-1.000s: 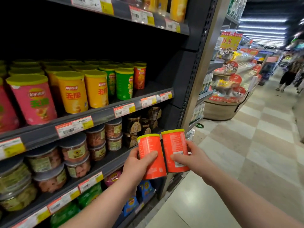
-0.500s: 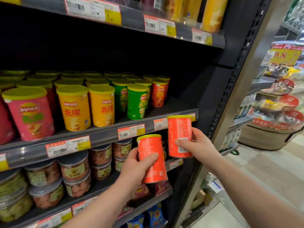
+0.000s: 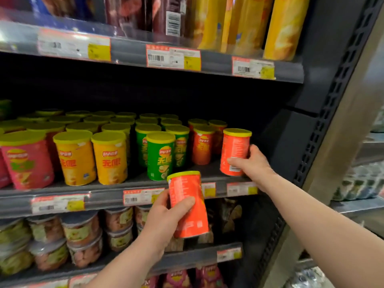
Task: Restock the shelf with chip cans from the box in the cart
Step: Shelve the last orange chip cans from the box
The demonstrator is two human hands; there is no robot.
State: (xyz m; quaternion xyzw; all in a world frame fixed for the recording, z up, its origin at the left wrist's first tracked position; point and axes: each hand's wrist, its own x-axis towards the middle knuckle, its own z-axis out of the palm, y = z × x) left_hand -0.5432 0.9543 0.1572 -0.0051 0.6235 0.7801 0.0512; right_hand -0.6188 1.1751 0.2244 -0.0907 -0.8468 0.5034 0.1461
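Two-handed reach: right grip (image 3: 252,163) round upright can (image 3: 235,150), left grip (image 3: 166,215) round tilted can (image 3: 187,190)

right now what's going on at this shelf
A person is restocking chip cans. The right hand grips an upright orange can at the right end of the middle shelf, beside the shelved orange cans. Whether its base touches the shelf yet is unclear. The left hand holds a second orange can, slightly tilted, lower down in front of the shelf edge and not yet placed.
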